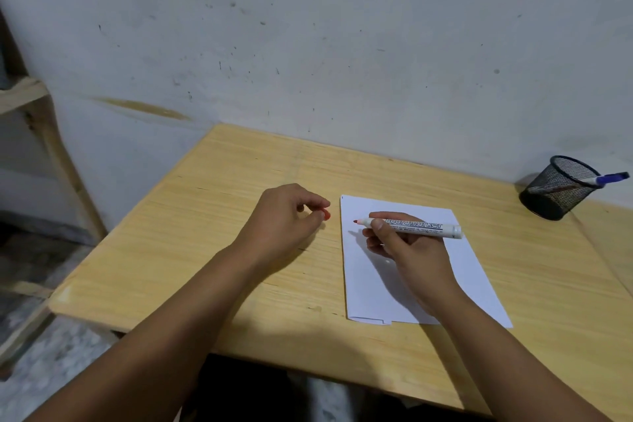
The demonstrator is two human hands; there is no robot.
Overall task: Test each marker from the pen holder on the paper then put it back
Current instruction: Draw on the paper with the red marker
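Right hand over the paper now, fingers wrapped tight around a white board marker, uncapped, its red tip pointing left and hanging just above the sheet's upper left part, with a small shadow beneath it; whether the tip touches the sheet is hard to call. The marker lies almost level in the grip, its blunt end sticking out to the right past the knuckles. Over on the bare wood of the table, the left hand sits just left of the paper's edge, thumb and fingertips pinched shut on the red cap, only a sliver of red showing between them. The sheet itself lies flat on the table, and no marks are visible on it from this view. Far right, near the wall, the black mesh pen holder leans in the wide lens, and one marker with a blue cap pokes out over its rim to the right.
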